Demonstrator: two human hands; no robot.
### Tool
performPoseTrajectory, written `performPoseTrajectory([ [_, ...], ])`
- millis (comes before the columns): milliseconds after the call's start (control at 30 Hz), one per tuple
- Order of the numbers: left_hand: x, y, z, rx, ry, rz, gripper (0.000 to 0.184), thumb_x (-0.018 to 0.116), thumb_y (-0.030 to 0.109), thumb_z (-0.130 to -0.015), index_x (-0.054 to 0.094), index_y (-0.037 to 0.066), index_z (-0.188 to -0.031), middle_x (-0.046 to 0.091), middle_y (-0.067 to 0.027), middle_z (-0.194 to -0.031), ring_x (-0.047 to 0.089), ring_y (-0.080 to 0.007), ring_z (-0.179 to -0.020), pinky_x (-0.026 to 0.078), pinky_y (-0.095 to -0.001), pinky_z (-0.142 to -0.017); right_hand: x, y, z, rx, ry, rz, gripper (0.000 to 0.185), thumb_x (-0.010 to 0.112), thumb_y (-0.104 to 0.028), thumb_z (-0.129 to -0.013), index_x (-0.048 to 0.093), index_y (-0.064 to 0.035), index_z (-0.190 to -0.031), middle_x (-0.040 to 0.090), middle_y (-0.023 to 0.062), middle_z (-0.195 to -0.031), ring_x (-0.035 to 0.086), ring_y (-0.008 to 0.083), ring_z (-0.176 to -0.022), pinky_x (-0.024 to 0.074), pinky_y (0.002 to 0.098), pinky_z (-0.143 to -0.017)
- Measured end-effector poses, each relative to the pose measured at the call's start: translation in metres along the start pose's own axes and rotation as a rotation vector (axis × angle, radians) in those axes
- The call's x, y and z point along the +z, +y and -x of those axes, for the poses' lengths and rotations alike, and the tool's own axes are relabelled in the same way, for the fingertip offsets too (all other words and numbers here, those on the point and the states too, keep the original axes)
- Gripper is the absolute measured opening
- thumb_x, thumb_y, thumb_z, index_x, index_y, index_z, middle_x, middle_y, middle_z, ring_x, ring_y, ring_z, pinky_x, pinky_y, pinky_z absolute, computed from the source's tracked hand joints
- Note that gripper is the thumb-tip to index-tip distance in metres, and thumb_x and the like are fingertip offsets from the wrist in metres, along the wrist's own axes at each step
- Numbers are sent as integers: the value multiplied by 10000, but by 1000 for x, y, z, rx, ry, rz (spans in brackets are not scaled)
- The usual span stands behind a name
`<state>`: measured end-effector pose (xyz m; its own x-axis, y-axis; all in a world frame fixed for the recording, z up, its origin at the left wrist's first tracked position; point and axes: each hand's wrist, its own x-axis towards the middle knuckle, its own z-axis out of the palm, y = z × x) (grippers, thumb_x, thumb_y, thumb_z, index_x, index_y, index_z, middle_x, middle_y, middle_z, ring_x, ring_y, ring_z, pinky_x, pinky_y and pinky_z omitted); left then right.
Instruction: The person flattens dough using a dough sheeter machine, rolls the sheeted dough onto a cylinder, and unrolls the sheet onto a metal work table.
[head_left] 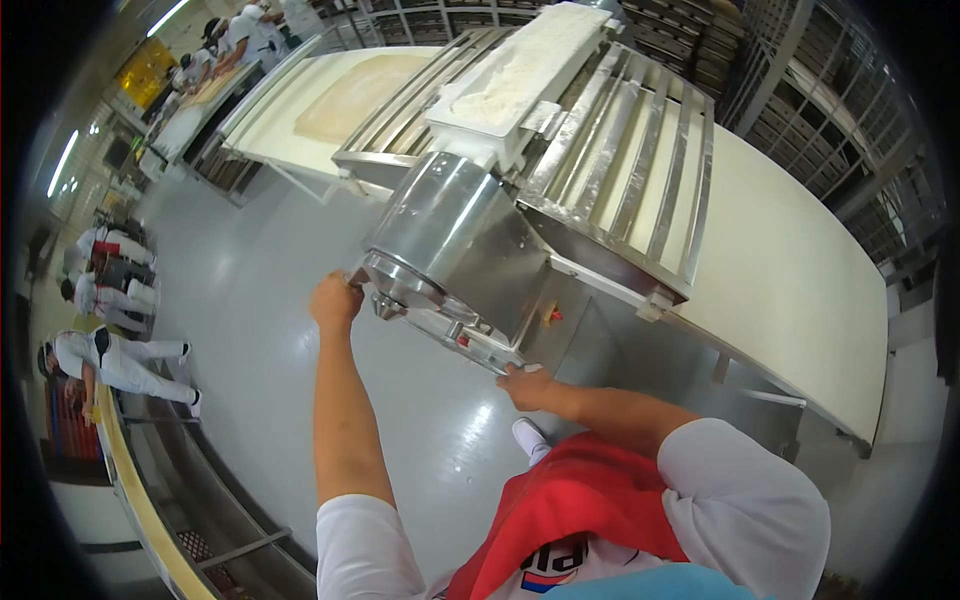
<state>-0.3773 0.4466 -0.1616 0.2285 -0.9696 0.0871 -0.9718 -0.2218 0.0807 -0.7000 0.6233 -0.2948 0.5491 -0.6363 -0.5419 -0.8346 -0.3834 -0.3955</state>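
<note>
A dough sheeter (450,215) with a rounded steel housing stands before me. My left hand (335,302) is closed on a handle (357,277) at the side of its front dial (388,303). Lower and to the right, my right hand (527,387) is closed at the end of the control panel (480,345); its fingertips are partly hidden. On the left belt (265,125) lies a wide flat sheet of dough (360,98). A white tray of flour (520,75) rests on top of the machine, between two slatted metal guards (625,150).
The right belt (790,260) reaches out past the guard. Tall racks (840,110) stand behind it. Co-workers in white (235,40) work at a far table, and others (120,360) stand at the left. A conveyor (140,490) runs along the lower left.
</note>
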Motion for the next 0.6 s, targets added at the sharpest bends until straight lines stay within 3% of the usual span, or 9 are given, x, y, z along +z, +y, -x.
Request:
performPoseTrajectory([
  [133,-3,4,2,-15,-9,7,194,634,252,-785,682,128,-927,698,-157,-952,669,-372,-899,547,-487,-750,30,31,-11,-86,9,-61,503,560,-99,-836,524,-170,-1332,487,182,-1331,594,371,-1136,520,466,-864],
  [233,0,4,5,-5,-81,8,192,635,254,-791,685,120,-918,698,-160,-950,665,-375,-912,547,-479,-755,49,34,-26,-27,5,-42,524,556,-99,-847,504,-191,-1361,452,162,-1370,577,362,-1168,500,471,-906],
  [367,34,4,14,-28,-119,58,205,644,278,-790,688,122,-915,698,-158,-951,662,-378,-914,543,-475,-755,61,34,-52,46,-15,19,562,551,-98,-839,478,-193,-1388,322,160,-1496,545,352,-1228,470,471,-969],
  [467,61,-9,28,24,-210,94,301,741,357,-741,689,121,-919,701,-150,-960,662,-377,-903,536,-472,-755,68,37,-65,62,-72,8,583,560,-116,-837,460,-189,-1407,244,165,-1550,520,350,-1262,447,474,-1009],
  [500,103,-31,27,-16,-203,389,375,792,395,-688,694,126,-930,703,-145,-958,661,-376,-895,534,-471,-748,70,41,-65,56,-91,-10,597,571,-132,-837,448,-186,-1419,209,171,-1570,512,351,-1273,439,477,-1021],
  [567,102,-23,27,-31,-171,697,453,843,432,-635,699,130,-940,706,-141,-956,661,-375,-886,532,-470,-742,65,49,-58,17,-79,-16,601,588,-171,-848,437,-182,-1429,201,160,-1580,533,357,-1249,455,465,-1008],
  [600,68,3,41,-33,-197,501,502,864,453,-600,705,132,-952,708,-138,-951,661,-375,-881,533,-466,-739,60,48,-48,-37,7,-53,546,599,-180,-849,494,-165,-1384,297,159,-1537,560,353,-1210,474,458,-974],
])
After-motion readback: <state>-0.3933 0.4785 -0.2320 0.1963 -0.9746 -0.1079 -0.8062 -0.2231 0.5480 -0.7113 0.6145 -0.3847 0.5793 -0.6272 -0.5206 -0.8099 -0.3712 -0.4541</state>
